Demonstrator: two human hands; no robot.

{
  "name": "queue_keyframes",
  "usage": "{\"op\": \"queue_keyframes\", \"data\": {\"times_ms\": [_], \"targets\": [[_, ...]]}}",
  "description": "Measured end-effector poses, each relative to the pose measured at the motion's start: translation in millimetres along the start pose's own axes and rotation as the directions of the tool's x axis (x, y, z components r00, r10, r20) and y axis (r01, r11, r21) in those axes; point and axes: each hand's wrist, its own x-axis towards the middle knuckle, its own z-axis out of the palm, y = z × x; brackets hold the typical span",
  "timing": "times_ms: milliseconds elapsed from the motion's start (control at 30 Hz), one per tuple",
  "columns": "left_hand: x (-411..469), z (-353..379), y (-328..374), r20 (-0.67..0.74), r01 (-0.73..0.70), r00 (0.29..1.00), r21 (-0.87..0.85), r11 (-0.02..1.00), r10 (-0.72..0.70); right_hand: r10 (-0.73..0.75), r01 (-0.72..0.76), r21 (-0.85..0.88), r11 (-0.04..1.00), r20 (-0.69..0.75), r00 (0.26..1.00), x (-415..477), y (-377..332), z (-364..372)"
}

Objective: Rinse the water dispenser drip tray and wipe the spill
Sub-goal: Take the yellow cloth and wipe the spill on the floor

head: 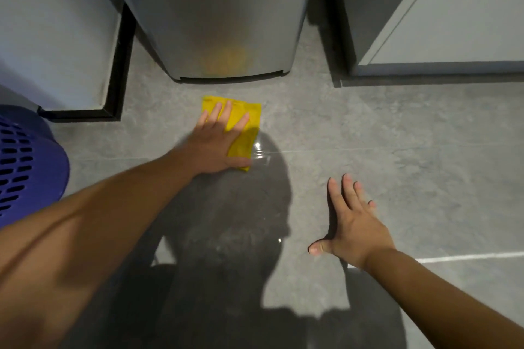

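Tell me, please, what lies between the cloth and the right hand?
In the head view, only wet floor: a water film beside the cloth, no object before the right hand.

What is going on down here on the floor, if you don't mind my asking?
A person is wiping up a spill on the grey tiled floor in front of the water dispenser. The left hand presses a folded yellow cloth flat on the tile, at the edge of a glossy wet patch. The right hand is spread flat on the floor, empty. A blue perforated basket stands to the left. No drip tray is in view.
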Motion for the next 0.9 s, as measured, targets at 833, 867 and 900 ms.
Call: {"op": "queue_keyframes", "data": {"times_ms": [833,867,900], "targets": [[-204,-117,89,0.541,0.616,0.786,-0.64,0.46,-0.3,0.316,-0.401,0.786,0.471,0.274,0.908,-172,-70,-78],[-213,-151,89,0.59,0.659,0.752,-0.661,0.358,-0.295,0.322,-0.418,0.789,0.45,0.294,0.9,-195,-73,-103],[-223,-188,91,0.628,0.683,0.73,-0.669,0.292,-0.269,0.324,-0.432,0.793,0.429,0.312,0.893,-220,-77,-130]]}}
